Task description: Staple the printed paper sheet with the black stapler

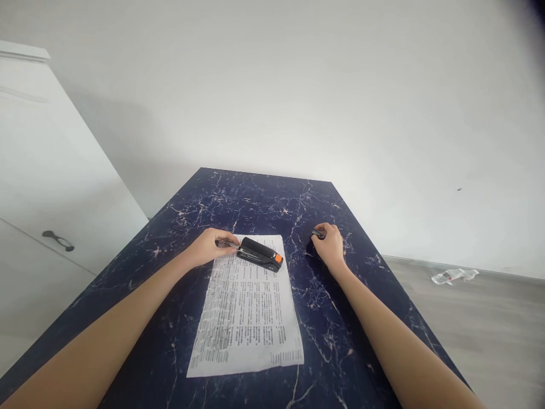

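A printed sheet of paper (249,309) lies flat on the dark blue marbled table (255,199). A black stapler with an orange tip (260,254) rests on the sheet's far edge. My left hand (209,245) lies at the sheet's top left corner, fingers curled, touching the stapler's near end. My right hand (328,245) rests on the table to the right of the sheet, fingers closed over a small dark object (317,233) that I cannot make out.
A white cabinet door with a dark handle (57,240) stands at the left. A white wall runs behind the table. A crumpled clear plastic bottle (453,276) lies on the grey floor at the right.
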A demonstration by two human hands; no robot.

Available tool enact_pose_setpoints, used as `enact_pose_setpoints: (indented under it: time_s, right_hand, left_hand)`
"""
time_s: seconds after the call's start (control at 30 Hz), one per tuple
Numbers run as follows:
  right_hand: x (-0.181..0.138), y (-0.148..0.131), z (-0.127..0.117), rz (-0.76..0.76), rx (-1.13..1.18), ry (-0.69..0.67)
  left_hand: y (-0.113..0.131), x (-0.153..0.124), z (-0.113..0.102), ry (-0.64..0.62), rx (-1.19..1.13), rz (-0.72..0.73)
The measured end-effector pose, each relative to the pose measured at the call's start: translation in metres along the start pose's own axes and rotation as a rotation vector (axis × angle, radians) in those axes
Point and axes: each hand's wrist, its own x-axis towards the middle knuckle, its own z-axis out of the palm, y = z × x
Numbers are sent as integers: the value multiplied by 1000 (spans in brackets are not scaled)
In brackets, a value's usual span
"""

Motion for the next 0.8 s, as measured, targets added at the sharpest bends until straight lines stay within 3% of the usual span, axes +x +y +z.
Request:
enact_pose_setpoints:
  time_s: [0.2, 0.33, 0.47, 0.6, 0.8]
  right_hand:
    - [-1, -6, -4, -8, -16, 17]
    - [-13, -40, -16, -203, 107, 32]
    - [-40, -85, -19, -426, 367, -275]
    - [-62, -103, -11, -547, 423, -576]
    - [-62, -98, -8, -493, 366, -668]
  left_hand:
    - [-4, -2, -1, 10, 28, 13]
    - [-14, -4, -9, -15, 34, 82]
    - [-25, -4, -17, -71, -16, 153]
    - [-29, -4, -22, -86, -12, 178]
    - [-29, -6, -21, -104, -98, 146]
